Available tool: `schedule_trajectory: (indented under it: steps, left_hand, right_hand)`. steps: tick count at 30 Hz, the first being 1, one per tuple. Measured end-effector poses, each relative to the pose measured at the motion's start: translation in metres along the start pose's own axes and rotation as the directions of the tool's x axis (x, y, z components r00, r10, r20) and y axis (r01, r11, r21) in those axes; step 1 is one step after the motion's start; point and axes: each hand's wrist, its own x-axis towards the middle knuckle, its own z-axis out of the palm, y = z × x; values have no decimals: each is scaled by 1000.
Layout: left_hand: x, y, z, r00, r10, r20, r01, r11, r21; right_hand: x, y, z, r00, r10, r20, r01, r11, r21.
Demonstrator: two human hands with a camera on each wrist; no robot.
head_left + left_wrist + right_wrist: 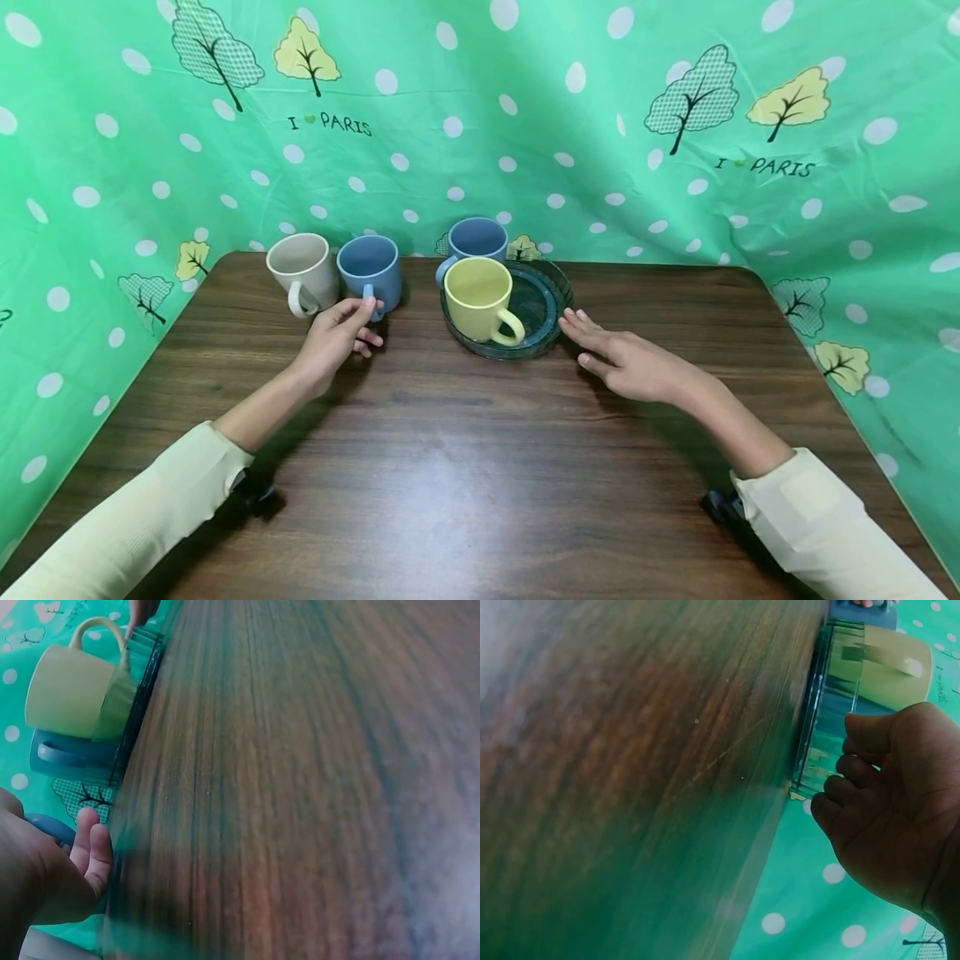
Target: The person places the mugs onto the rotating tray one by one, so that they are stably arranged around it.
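In the head view, my left hand [333,342] pinches the handle of a blue mug [369,265] between thumb and fingers. That mug stands upright on the table beside a white mug [307,271]. My right hand [630,362] has its fingers extended, their tips at the right rim of a dark clear glass dish [543,340]. A yellow mug [472,307] sits upright in the dish, its handle toward the right front. Behind it is a second blue mug [480,236], its base hidden. In the left wrist view, the gripped handle is mostly hidden by the left hand [45,870].
All of this stands near the back edge of a brown wooden table [450,467]. A green patterned curtain [525,108] hangs just behind and at both sides. Both forearms reach in from the front corners, a dark strap at each wrist.
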Motion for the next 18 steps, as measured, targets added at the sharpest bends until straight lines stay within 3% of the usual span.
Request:
schedule_trajectory:
  steps: [4,11,18]
  left_hand:
    - [4,-2,0,1000,0,31,2,998,-68]
    - [8,-2,2,990,7,142,19,983,-185]
    - [6,3,8,985,-2,174,48,965,-257]
  right_hand:
    - [-1,-2,0,1000,-1,0,1,1000,-4]
    - [-3,-5,-1,1000,0,5,0,1000,-8]
    - [-3,-8,0,1000,-10,11,10,1000,-13]
